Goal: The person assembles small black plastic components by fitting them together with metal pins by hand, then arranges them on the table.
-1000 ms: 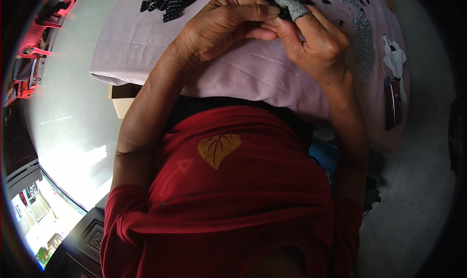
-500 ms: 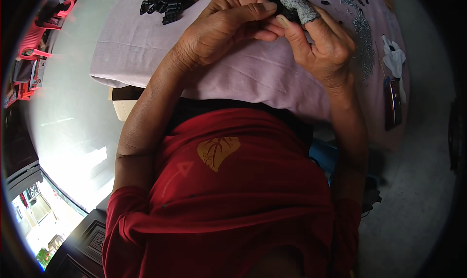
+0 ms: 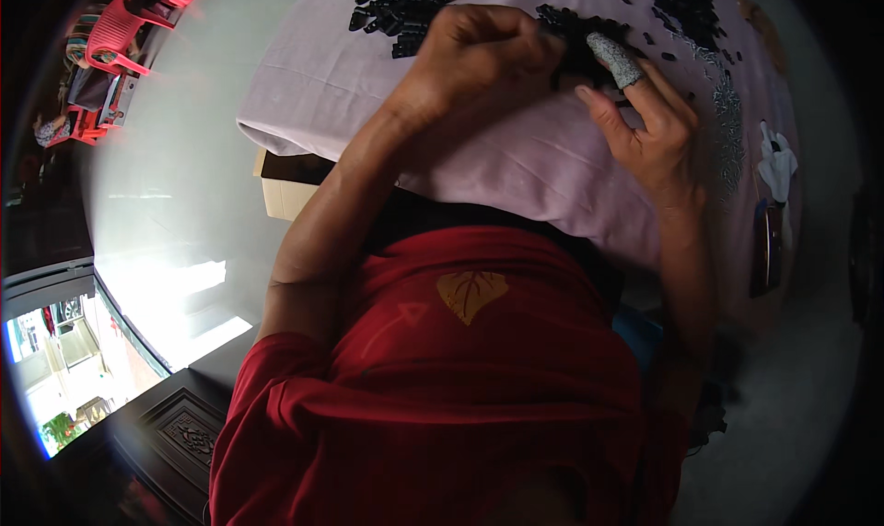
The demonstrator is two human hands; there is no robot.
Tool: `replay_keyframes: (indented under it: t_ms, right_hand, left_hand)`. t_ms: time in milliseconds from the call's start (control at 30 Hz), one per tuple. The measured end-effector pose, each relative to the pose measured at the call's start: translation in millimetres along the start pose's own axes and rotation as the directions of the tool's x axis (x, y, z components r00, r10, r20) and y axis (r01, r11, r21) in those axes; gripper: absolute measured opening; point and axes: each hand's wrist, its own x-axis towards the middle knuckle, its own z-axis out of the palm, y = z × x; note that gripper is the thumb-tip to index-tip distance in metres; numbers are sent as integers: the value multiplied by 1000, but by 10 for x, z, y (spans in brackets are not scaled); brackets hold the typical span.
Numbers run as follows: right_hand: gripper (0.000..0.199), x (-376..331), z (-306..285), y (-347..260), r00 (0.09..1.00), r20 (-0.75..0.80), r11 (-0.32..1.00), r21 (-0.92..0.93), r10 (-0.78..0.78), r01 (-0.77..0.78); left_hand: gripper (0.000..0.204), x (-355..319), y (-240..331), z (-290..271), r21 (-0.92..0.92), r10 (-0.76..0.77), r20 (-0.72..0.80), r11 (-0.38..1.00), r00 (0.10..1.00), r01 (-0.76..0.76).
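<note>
My left hand is over the pink cloth-covered table, its fingers curled into a pinch. Motion smears the fingertips, and what they hold, if anything, cannot be made out. They are at the left side of a middle pile of small black parts. My right hand is at the right edge of that pile, thumb stretched away from the fingers. A grey knitted finger cover wraps its index finger. Beyond my left hand lies a group of black ribbed pieces, grouped close together.
More black parts lie at the far right, beside a strip of small silvery metal pieces. A white cloth and a dark phone-like object are near the table's right edge. An open cardboard box is below the left edge.
My hands were together at the middle pile; now they are apart, the left thumb and fingers curled, the right thumb moved away from its index finger. The whole view has shifted.
</note>
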Motion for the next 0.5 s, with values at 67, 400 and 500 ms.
replay_keyframes:
  t_ms: [67, 400, 500]
  right_hand:
    - [20, -40, -33, 11, 987, 47, 987, -54, 152, -149]
    - [17, -172, -32, 202, 947, 228, 973, -103, 224, -206]
    - [17, -197, 20, 242, 957, 189, 975, -62, 220, -212]
  left_hand:
    - [18, -17, -17, -260, 459, 226, -141, 878, 964, -139]
    - [28, -53, -151, -813, 865, 416, -274, 500, 867, 33]
    - [22, -7, -82, -539, 780, 415, -272, 623, 868, -53]
